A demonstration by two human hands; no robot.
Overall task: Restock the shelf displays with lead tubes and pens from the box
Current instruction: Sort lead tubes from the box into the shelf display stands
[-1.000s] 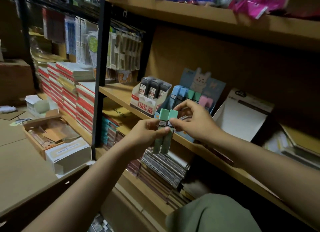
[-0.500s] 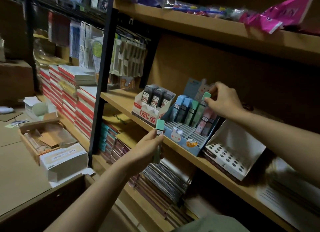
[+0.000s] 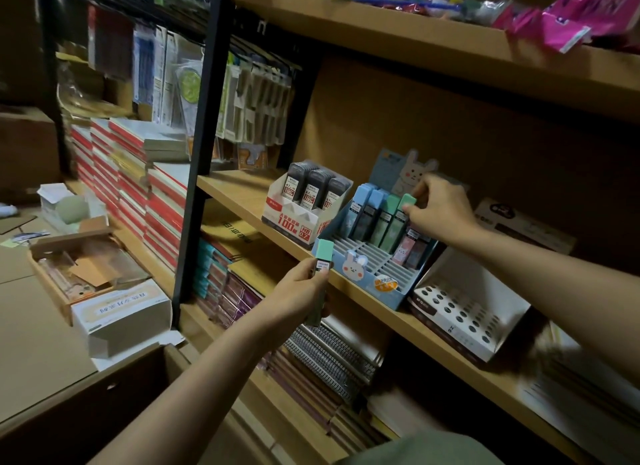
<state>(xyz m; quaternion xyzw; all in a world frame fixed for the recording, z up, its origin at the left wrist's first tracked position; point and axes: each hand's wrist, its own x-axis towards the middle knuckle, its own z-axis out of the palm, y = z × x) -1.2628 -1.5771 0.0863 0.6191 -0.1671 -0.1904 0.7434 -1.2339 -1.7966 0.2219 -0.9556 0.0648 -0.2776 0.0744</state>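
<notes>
Since a second ago both green tubes were in front, right hand (image 3: pixel 441 211) has now pinched one tube (image 3: pixel 398 222) into the rack (image 3: pixel 367 274); left fingers (image 3: pixel 311 281) still grip the spare (image 3: pixel 320 281), next up.

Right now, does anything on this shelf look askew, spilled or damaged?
Nothing looks spilled or damaged. The blue bunny display sits angled on the shelf, with most front slots unfilled. The right hand is seating a green lead tube; the left hand holds another green tube.
</notes>
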